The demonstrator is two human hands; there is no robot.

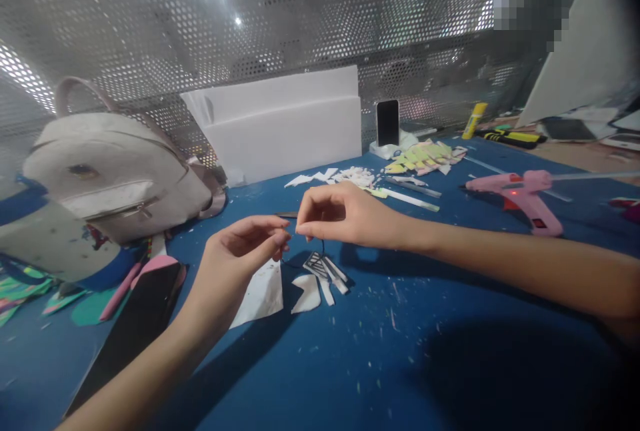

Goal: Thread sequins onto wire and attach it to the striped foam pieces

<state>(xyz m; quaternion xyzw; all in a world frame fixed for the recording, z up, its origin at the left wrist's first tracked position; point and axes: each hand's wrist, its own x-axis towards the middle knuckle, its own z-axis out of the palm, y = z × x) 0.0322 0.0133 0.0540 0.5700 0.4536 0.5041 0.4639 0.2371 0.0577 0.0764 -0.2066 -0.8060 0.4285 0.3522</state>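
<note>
My left hand (245, 247) and my right hand (340, 214) meet in the middle, a little above the blue table (410, 351). Both pinch with thumb and fingertips closed, tips almost touching. A thin dark strand (323, 244) hangs from the right hand's pinch; what the left hand holds is too small to make out. Right under the hands lie white cut pieces (307, 291) and a small black-and-white striped piece (320, 264).
A pale backpack (110, 171) stands at the left, white foam boards (285, 124) at the back. A pink glue gun (520, 194) lies at the right, a phone (387, 122) stands upright, with coloured paper strips (425, 156) beside it. A black sheet (135, 331) and pink pieces sit at left.
</note>
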